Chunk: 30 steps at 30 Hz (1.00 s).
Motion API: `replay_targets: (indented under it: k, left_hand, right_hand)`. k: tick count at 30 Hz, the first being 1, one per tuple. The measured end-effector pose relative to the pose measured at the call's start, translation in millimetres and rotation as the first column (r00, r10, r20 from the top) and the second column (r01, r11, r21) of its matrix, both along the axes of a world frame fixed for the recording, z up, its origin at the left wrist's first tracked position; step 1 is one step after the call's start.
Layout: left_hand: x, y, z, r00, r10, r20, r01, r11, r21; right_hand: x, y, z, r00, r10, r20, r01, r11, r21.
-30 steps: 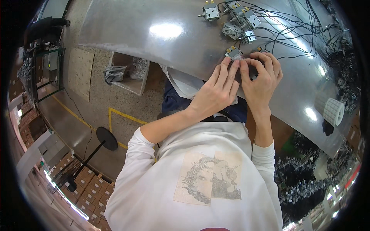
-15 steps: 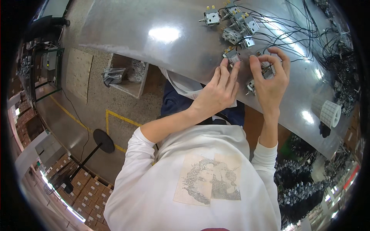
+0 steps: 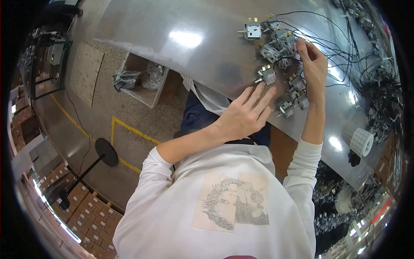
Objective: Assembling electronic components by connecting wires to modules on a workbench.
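Observation:
My left hand [image 3: 249, 113] hovers over the near table edge, fingers spread and holding nothing. Just beyond its fingertips lies a small silvery thermostat [image 3: 266, 75] with a shaft and brass terminals. My right hand [image 3: 315, 67] reaches to the right side of a pile of similar thermostats [image 3: 271, 52], thumb and fingers pinched together. What sits between those fingertips is hidden. Several more units, among them a separate thermostat [image 3: 286, 108], lie between my hands. Another single thermostat [image 3: 252, 31] rests at the far left of the pile.
Thin black leads [image 3: 345, 47] run rightward from the pile toward a dark heap of parts [image 3: 379, 95]. A white label roll [image 3: 362, 142] stands near the right table edge. On the floor at left are an open box [image 3: 148, 97] with plastic bags and a round-based stand [image 3: 106, 152].
My left hand has drawn back off the nearest thermostat toward me. My right hand has moved away from the near units to the pile's right side, its fingers closing together.

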<state>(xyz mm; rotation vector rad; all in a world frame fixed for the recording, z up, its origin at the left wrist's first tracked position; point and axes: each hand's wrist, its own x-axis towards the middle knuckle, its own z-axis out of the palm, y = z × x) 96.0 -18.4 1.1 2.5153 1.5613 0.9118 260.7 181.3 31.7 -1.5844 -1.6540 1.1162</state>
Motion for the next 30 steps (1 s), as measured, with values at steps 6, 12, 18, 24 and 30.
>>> replay_targets:
  k: [6, 12, 18, 24, 30]
  left_hand:
    - [-14.8, 13.4, -1.2, 0.986, 0.155, 0.055, -0.158, 0.985, 0.067]
    - [-15.3, 14.7, -11.9, 0.975, 0.201, 0.095, -0.2, 0.979, -0.027]
    - [-14.6, 16.9, -10.4, 0.977, 0.198, 0.083, -0.199, 0.98, -0.002]
    - [-12.5, 16.2, -14.6, 0.976, 0.204, 0.08, -0.204, 0.979, 0.0]
    - [-14.6, 17.3, -13.1, 0.978, 0.2, 0.064, -0.201, 0.979, 0.013]
  right_hand:
    - [-4.5, -6.6, 1.5, 0.997, -0.007, -0.075, 0.003, 0.999, -0.053]
    - [-8.2, -9.5, -2.5, 0.999, 0.007, -0.035, -0.007, 1.0, -0.012]
    - [-9.3, -12.4, -7.3, 1.0, -0.016, -0.013, 0.016, 1.0, 0.007]
    - [-6.9, -13.3, -11.1, 0.999, 0.032, -0.011, -0.032, 0.999, 0.01]
    - [-14.6, -8.1, -13.0, 0.991, 0.1, -0.092, -0.076, 0.968, 0.239]
